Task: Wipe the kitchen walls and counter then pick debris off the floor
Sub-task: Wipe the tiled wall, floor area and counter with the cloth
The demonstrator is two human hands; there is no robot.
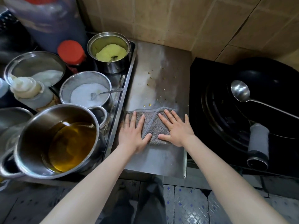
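Observation:
A folded grey cloth (153, 125) lies flat on the steel counter (155, 156). My left hand (134, 133) presses its left part with straight, spread fingers. My right hand (176, 128) presses its right part the same way. Just beyond the cloth, small yellow oil drops (149, 105) dot the counter up toward the tan tiled wall (178, 21). Below the counter's front edge lies the dark tiled floor (186, 206).
A steel tray (127, 88) on the left holds a pot of oil (64, 143), a bowl of white powder (87, 92), a pot of yellow powder (110, 52) and a red-capped jar (71, 52). On the right, a black wok (267, 101) with a ladle (241, 92) sits on the stove.

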